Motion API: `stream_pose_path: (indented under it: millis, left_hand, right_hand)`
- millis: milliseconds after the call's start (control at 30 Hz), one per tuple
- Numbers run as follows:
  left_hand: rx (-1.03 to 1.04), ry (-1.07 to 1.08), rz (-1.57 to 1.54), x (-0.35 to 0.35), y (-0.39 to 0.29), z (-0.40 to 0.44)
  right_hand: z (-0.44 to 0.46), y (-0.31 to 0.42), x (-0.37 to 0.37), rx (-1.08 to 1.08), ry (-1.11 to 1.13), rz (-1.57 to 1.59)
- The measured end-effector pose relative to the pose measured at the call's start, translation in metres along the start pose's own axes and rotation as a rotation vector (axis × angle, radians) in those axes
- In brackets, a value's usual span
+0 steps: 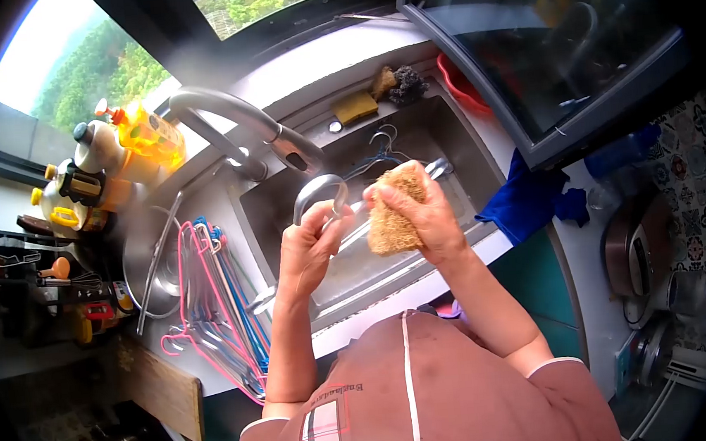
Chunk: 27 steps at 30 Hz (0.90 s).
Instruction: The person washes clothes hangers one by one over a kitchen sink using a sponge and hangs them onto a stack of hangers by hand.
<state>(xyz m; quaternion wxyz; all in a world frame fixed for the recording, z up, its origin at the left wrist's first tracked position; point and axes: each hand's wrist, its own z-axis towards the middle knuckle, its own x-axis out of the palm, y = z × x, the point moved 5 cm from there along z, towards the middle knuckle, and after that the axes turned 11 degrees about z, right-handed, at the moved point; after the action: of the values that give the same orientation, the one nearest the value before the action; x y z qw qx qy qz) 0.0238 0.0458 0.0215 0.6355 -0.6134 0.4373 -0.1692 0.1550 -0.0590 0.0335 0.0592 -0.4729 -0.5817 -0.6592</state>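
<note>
A silver hanger with a thick curved hook and a wide metallic bar is held over the sink. My left hand is closed on it just below the hook. My right hand is wrapped round a tan, fibrous scrubbing pad, pressed against the bar near its right end. Behind my hands the faucet reaches over the basin. More thin hangers lie inside the sink.
Pink, blue and grey hangers lie left of the sink beside a metal lid. Bottles stand behind them. A yellow sponge is on the back ledge. A blue cloth hangs at right, below an open window pane.
</note>
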Motion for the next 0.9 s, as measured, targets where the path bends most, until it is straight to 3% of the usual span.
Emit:
stream_pose_path:
  millis: [233,300,433,700,767,900]
  left_hand:
    - [0.050,0.157,-0.214,0.002,-0.001,0.014]
    - [-0.044,0.243,-0.382,0.004,0.002,0.016]
    - [-0.019,0.226,-0.390,0.012,0.008,0.034]
    - [0.032,0.201,-0.323,0.034,0.006,0.054]
    - [0.035,0.203,-0.343,0.041,0.008,0.056]
    - [0.025,0.167,-0.253,0.052,0.005,0.056]
  right_hand:
    - [-0.007,0.009,-0.030,-0.013,-0.070,-0.102]
    - [-0.006,-0.002,-0.044,0.041,-0.087,-0.093]
    - [-0.004,-0.010,-0.056,0.110,-0.133,-0.045]
    - [0.006,0.016,-0.064,-0.027,-0.187,-0.010]
    - [0.007,0.025,-0.058,-0.053,-0.170,-0.065]
    - [0.016,0.030,-0.039,-0.210,-0.098,-0.625]
